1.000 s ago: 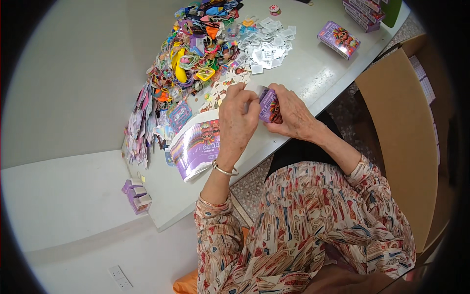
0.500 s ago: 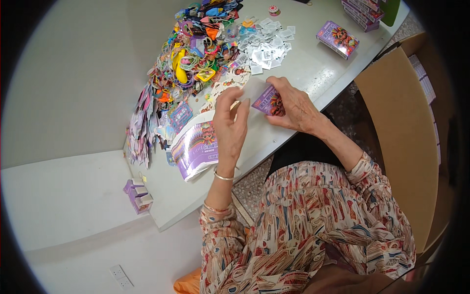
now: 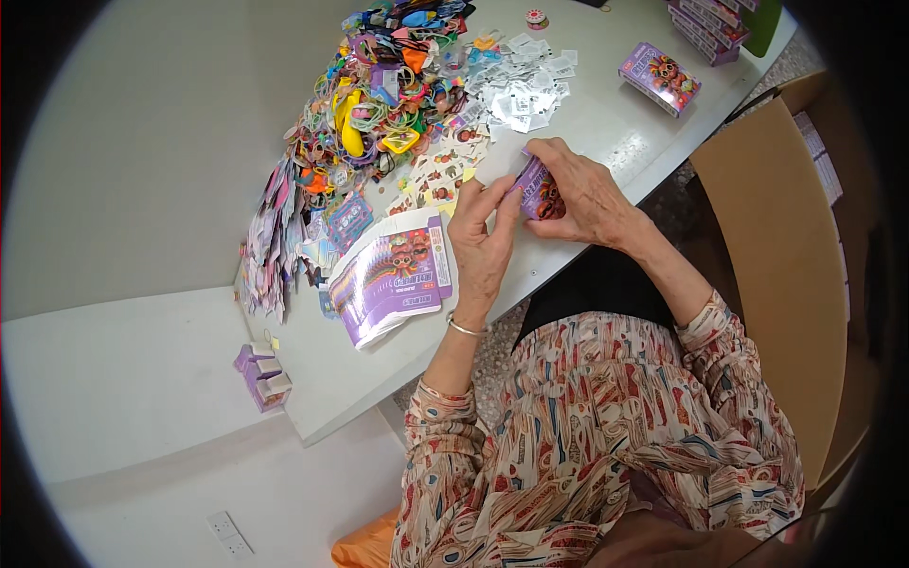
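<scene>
Near the front edge of the bench [image 3: 606, 133], both hands meet on a small purple box [image 3: 536, 192]. The right hand [image 3: 579, 194] curls over the box from the far side, its fingers wrapped around the top and one end, so it is clamped on it. The left hand [image 3: 485, 248] stands upright just beside it, thumb and fingertips touching the box's near end; a thin silver bangle [image 3: 465, 328] circles that wrist. The box is lifted slightly off the bench surface, tilted, with a printed picture of cartoon faces on its side.

Just left of the left hand, a stack of flat purple cartons [image 3: 393, 276] lies at the front edge, unfolded and fanned a little. Beyond the hands, small sticker sheets [image 3: 437, 176] are scattered toward the middle of the bench. Farther back lies a spread of small white packets [image 3: 525, 83], and to its left a big heap of coloured balloons and wrappers [image 3: 379, 85] reaches the far edge. A row of flat printed cards [image 3: 270, 237] runs along the left edge. One finished purple box [image 3: 660, 78] lies alone toward the right edge, with more stacked boxes [image 3: 703, 21] at the far right corner. On the floor below the left end, a few little purple boxes [image 3: 261, 372] sit together. A brown cardboard sheet [image 3: 776, 246] stands to the person's right.
</scene>
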Motion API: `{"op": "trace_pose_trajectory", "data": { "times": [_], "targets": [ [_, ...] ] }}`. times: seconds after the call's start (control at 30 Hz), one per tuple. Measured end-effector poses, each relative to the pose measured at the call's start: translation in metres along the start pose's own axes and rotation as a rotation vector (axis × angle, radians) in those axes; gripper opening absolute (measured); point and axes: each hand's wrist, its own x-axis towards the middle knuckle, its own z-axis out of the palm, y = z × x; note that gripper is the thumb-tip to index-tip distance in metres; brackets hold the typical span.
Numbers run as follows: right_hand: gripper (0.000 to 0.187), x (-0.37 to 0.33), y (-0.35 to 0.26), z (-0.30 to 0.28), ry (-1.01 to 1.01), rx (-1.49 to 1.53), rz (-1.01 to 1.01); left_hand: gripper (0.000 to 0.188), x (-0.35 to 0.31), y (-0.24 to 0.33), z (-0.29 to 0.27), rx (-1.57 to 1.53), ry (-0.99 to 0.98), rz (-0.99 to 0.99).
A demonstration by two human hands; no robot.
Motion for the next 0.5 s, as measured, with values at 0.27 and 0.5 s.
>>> {"op": "trace_pose_trajectory", "data": {
  "times": [0.27, 0.5],
  "targets": [
    [0.083, 0.011, -0.002, -0.018, -0.279, -0.071, 0.024, 0.028, -0.001, 0.019, 0.009, 0.053, 0.033, 0.053],
    [0.088, -0.001, 0.001, -0.006, -0.143, 0.128, 0.122, 0.024, 0.003, 0.007, 0.008, 0.202, 0.005, 0.322]
  ]
}}
